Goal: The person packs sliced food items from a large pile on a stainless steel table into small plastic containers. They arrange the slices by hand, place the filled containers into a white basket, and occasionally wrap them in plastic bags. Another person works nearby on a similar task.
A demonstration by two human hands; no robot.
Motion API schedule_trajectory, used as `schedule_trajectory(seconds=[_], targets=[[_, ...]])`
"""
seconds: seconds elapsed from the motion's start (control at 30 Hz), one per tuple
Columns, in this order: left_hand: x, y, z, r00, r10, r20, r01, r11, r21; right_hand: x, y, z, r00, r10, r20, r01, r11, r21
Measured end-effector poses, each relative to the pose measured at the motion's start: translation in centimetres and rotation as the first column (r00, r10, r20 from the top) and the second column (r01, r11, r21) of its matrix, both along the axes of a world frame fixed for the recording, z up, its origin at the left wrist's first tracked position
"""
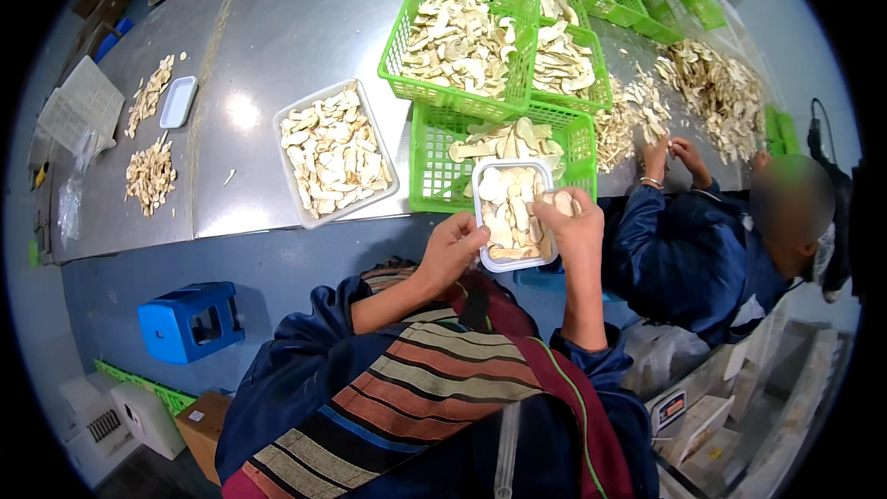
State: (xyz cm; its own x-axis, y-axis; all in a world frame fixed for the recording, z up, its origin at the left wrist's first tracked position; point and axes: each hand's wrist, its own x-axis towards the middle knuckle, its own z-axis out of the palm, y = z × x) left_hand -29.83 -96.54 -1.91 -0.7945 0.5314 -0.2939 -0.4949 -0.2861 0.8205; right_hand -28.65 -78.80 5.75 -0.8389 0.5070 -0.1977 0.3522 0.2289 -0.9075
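Note:
My left hand (454, 246) grips the left rim of a small white plastic tray (517, 265) filled with dried mushroom slices (513, 211). At the tray's right side, my right hand (576, 222) pinches a few pale slices (560, 204) between thumb and fingers. Just beyond the tray, a green plastic basket (433, 184) holds larger slices. Behind that one, another green basket (395, 62) is heaped with slices. Left of the baskets lies a square translucent tray (283, 173) full of smaller pieces.
A co-worker in a blue jacket (665, 249) handles slices at the right, beside loose heaps (721, 93). On the metal table (242, 69) at left are small piles (150, 177), an empty white tray (179, 102) and white baskets (86, 100). A blue stool (180, 326) stands on the floor.

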Motion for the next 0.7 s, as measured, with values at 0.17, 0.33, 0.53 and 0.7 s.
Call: schedule_trajectory(seconds=[0.17, 0.33, 0.53, 0.7], targets=[[0.1, 0.4, 0.1, 1.000, -0.019, 0.013, 0.019, 1.000, -0.024, -0.1, -1.9, -0.2, 0.994, 0.062, 0.085, -0.098, 0.841, 0.533], [0.4, 0.7, -0.2, 1.000, 0.016, -0.009, -0.016, 1.000, 0.009, 0.1, -2.8, -0.3, 0.987, 0.083, 0.137, -0.148, 0.800, 0.581], [0.8, 0.6, -0.4, 1.000, 0.020, -0.005, -0.020, 0.999, 0.031, 0.3, -3.1, -0.2, 0.989, 0.102, 0.110, -0.148, 0.782, 0.606], [0.9, 0.4, -0.2, 1.000, -0.002, -0.009, 0.002, 1.000, 0.012, 0.4, -3.3, -0.8, 0.991, 0.134, 0.024, -0.113, 0.709, 0.696]])
